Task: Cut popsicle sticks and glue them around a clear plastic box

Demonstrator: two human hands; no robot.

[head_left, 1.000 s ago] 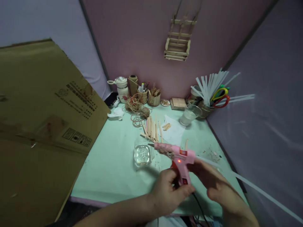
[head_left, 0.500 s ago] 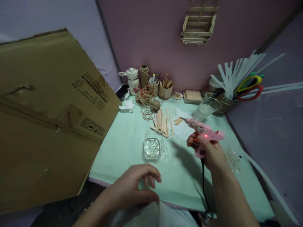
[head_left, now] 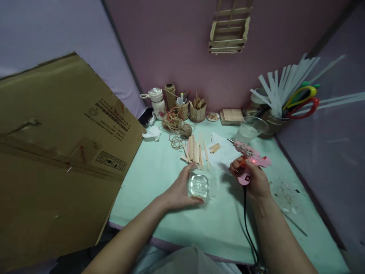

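- So, a pink hot glue gun with an orange trigger and a lit red light is gripped in the right hand, fingers curled tight around the handle and trigger. It's held up over the right part of the table, metal nozzle aimed at the far left.
- A clear, square-ish glass dish is held by the left hand, fingers and thumb opened into a wide C around its left side. Whether it's lifted a bit or sat on the cloth can't be told.
- Just beyond the dish, a loose bunch of flat pale wooden sticks is laid out on the mint-green tablecloth.
- A few short wooden pieces are set on a white paper sheet, right of the bunch.
- Tangled brown and red twine is heaped behind the sticks, near a crumpled white tissue.
- A clear plastic cup is placed beyond the glue gun, near the white strips and colourful-handled scissors stood in a brown container.
- The left side is taken up by a big brown cardboard panel, kinda tilted.
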